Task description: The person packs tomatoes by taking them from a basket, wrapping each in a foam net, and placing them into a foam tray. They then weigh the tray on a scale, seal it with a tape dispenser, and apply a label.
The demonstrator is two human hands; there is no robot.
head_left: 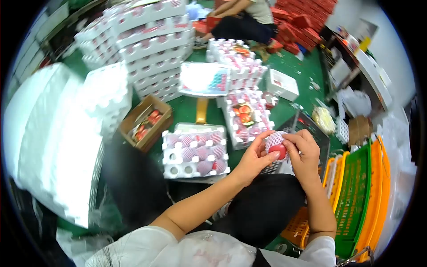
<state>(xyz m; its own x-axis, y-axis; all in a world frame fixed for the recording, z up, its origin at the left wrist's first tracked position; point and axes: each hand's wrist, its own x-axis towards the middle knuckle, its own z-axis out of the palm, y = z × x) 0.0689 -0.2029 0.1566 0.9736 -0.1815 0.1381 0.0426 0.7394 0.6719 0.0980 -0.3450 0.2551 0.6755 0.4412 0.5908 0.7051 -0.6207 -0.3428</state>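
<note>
Across the green floor (pixel 291 64): one tall stack of white foam trays (pixel 153 58); a knock could bring it down. At right: green plastic crate (pixel 356 196), beside orange and yellow ones. Before the person: one foam tray (pixel 180 163) of netted fruit, near-left pockets bare. Left of it: cardboard box (pixel 159 129), loose red fruit inside, likely to bruise if jostled. Hands, two: left hand (pixel 257 155), partly closed, thumb and fingers around the fruit; right hand (pixel 304 152), curled, fingertips pinching the net's right side. Held item: red fruit (pixel 279 152), between both hands near the right knee, its lower side bare. Foam net sleeve (pixel 274 139), around its upper part: a hard tug could tear the mesh; smooth skin under a light grip could let the fruit drop.
</note>
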